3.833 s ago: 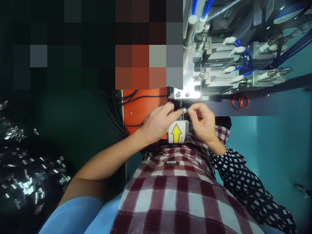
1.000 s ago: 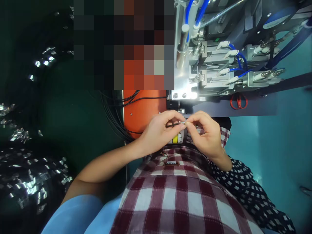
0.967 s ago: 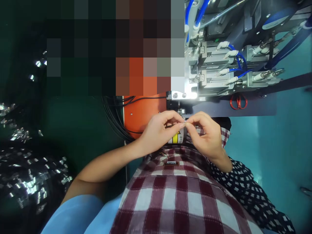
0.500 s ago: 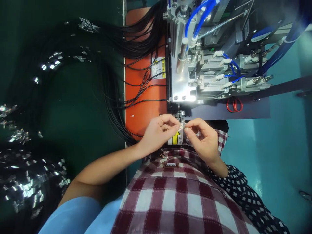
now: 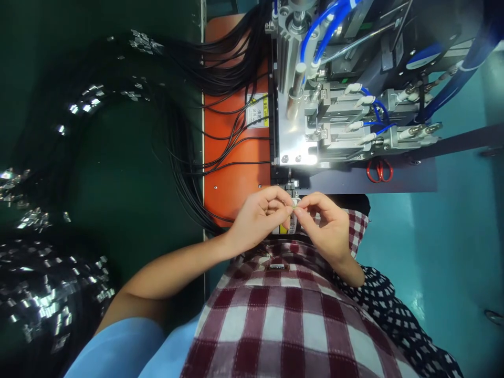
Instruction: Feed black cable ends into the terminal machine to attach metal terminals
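Pinching a tiny strand (image 5: 294,206), both hands (image 5: 258,219), label (image 5: 292,224) partly covered, black cables (image 5: 181,131) at left, red scissors (image 5: 380,179) beyond

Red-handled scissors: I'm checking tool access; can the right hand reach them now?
Probably yes: the red-handled scissors lie near the right hand with nothing visible between, though its fingertips meet those of the left hand.

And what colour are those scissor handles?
The scissor handles are red, seen best in the head view.

Dim left, glare-lit metal plate (image 5: 292,140)
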### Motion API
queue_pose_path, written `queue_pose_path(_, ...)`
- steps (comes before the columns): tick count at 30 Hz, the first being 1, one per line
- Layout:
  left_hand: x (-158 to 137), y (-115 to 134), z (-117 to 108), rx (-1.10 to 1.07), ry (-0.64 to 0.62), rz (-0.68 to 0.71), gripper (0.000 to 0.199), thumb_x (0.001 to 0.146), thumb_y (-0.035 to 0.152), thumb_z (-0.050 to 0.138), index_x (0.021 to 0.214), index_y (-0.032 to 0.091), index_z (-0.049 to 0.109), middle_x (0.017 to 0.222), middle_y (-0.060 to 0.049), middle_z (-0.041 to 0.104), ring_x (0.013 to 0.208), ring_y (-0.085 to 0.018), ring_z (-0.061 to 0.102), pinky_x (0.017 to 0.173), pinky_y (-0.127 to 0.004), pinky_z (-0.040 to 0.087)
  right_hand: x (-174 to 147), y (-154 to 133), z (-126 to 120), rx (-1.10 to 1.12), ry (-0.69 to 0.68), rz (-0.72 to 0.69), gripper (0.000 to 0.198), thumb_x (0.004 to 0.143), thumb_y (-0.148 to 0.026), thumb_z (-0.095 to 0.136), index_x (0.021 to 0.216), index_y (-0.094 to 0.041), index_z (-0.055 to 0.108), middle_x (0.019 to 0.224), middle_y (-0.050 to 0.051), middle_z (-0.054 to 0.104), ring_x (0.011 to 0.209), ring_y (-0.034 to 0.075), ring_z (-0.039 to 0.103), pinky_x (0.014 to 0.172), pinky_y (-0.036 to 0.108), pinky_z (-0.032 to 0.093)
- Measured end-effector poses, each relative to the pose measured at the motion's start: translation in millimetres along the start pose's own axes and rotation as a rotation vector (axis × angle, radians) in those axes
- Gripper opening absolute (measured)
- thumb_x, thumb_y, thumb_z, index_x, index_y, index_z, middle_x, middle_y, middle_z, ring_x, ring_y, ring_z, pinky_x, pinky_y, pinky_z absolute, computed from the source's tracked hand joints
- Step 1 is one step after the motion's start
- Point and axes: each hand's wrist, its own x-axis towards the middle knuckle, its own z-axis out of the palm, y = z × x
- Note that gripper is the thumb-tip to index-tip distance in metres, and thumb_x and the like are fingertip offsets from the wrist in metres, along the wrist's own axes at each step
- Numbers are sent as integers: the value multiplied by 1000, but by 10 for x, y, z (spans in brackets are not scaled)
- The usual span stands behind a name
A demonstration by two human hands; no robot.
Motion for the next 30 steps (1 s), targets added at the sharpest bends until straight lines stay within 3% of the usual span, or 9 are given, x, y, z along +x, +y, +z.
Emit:
queue_pose_path(9,-8,-17,9,-21,3,-23,9,86,21,62,84,16,55,58,3,63,52,-7,56,51,-17,41,3,0,15,54,3,75,5,85,-16,65,82,-19,63,75,-2,59,65,11,53,60,26,45)
queue_pose_path(23,-8,-8,25,-5,5,-66,10,83,21,63,81,14,57,58,1,63,54,-9,58,56,-20,46,16,-12,-3,15,-6,47,7,84,-15,64,79,-19,63,74,-2,59,65,11,54,61,26,46)
queue_pose_path(30,-3,-5,12,-17,16,-66,10,84,21,63,81,14,56,57,1,63,52,-9,57,52,-18,43,10,15,1,14,2,53,6,85,-19,65,79,-20,63,74,-1,60,64,12,55,61,27,47)
